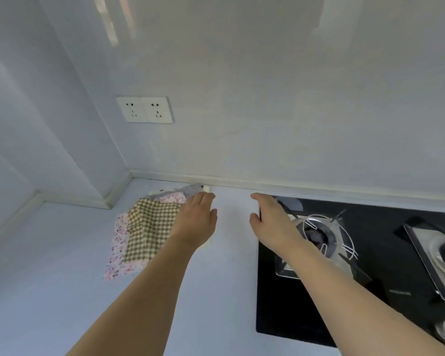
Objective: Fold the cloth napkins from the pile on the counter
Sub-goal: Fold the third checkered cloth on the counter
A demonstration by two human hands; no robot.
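A pile of cloth napkins point(144, 232) lies on the pale counter point(62, 291) near the back corner. On top is an olive-and-cream checked napkin point(149, 227); under it show a pink floral one point(118, 255) and a grey one point(190, 189) at the back. My left hand point(195, 222) lies over the right side of the pile with fingers stretched forward; whether it grips the cloth is hidden. My right hand point(270, 219) hovers open to the right of the pile, above the hob's left edge, holding nothing.
A black glass gas hob point(370, 291) with two burners and metal pan supports point(324, 237) fills the right side. The wall behind carries a double socket point(145, 109). A boxed-out corner point(75, 176) stands at the left.
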